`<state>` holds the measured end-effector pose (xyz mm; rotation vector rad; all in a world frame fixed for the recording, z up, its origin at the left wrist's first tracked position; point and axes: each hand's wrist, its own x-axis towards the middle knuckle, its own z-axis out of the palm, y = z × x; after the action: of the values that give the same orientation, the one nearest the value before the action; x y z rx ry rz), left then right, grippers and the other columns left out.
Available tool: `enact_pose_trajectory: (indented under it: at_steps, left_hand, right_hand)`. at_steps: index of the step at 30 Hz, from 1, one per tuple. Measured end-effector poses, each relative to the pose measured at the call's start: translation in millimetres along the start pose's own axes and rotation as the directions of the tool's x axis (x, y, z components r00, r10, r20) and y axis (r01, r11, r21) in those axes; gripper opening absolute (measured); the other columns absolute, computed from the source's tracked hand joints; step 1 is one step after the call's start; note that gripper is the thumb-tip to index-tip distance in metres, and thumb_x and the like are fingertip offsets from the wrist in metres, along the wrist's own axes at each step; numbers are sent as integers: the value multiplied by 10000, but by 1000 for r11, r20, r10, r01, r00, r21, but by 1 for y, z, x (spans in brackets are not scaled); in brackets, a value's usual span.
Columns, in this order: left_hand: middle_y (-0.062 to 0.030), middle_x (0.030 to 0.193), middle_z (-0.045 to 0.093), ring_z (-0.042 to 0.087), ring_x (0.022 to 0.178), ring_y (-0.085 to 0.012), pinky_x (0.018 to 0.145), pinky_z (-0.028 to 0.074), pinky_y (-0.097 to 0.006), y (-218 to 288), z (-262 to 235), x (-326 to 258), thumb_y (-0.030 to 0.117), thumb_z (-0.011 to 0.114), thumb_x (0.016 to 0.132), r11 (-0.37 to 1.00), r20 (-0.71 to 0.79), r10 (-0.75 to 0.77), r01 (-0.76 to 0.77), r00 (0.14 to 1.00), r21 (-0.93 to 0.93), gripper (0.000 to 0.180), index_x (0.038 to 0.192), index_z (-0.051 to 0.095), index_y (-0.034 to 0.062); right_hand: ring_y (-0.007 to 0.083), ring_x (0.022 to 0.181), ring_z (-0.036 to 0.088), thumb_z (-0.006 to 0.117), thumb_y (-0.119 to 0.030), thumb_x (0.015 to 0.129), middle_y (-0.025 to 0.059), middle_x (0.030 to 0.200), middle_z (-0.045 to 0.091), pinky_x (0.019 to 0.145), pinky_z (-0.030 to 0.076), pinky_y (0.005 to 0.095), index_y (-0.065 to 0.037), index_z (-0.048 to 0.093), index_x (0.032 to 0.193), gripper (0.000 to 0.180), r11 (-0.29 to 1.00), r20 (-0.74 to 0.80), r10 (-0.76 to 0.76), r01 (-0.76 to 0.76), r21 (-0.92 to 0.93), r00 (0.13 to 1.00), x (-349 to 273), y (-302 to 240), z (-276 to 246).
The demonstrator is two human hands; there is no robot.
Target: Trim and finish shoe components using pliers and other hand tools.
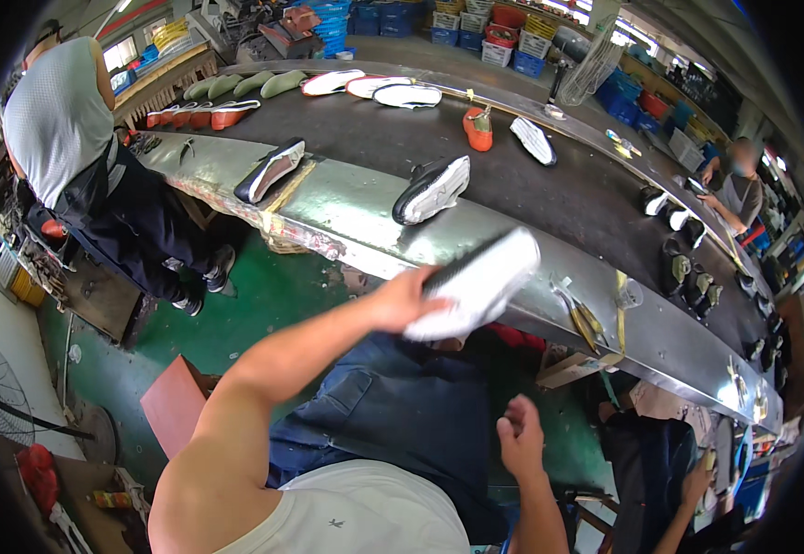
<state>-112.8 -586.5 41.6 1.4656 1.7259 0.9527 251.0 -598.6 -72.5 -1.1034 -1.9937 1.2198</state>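
My left hand (404, 300) grips a shoe (489, 282) with a white sole and dark upper, sole turned up, over the near edge of the metal-topped bench (346, 189). The shoe is slightly blurred. Low on the right, beside my lap, my right hand (520, 432) holds nothing, its fingers loosely bent and apart. Just beyond the held shoe, a black shoe with a white sole (434, 189) lies tilted on the metal ledge. Another dark shoe (271, 171) lies farther left on the ledge. Pincers with yellow handles (586, 319) rest to the right.
Behind the ledge runs a dark conveyor belt (346, 120) carrying red, green, white and black shoes. One person (60, 129) stands at the left; another (742, 189) works across the belt at far right. A third person's arm (693, 489) shows at lower right. A pinkish box (175, 402) stands on the floor.
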Motion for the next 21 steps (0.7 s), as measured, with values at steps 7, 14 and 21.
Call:
enact_pose_trajectory:
  at_steps: [7,14,21]
  left_hand:
    - [-211,1513,459,432,1413,-297,1167,323,-371,-85,65,-142,299,800,841,988,564,-21,105,826,-116,866,1525,364,-4]
    - [-263,1343,580,596,1195,-409,998,490,-437,-59,130,-78,458,676,895,943,441,-77,-79,894,325,746,1430,483,-24]
    - [-257,1275,636,617,1186,-393,991,492,-415,-83,154,-42,440,553,993,982,637,-145,28,757,189,595,1403,529,9]
  right_hand:
    - [268,1194,620,744,-254,894,215,1294,628,995,491,367,-19,484,1444,653,994,181,107,-105,-22,978,19,30,41]
    - [172,975,680,743,-201,907,132,1127,723,887,529,303,-24,587,1373,522,973,252,122,-166,161,960,27,49,43]
    - [180,804,703,666,-147,957,111,977,757,761,555,317,-71,639,1335,386,945,239,243,-285,160,940,20,65,29]
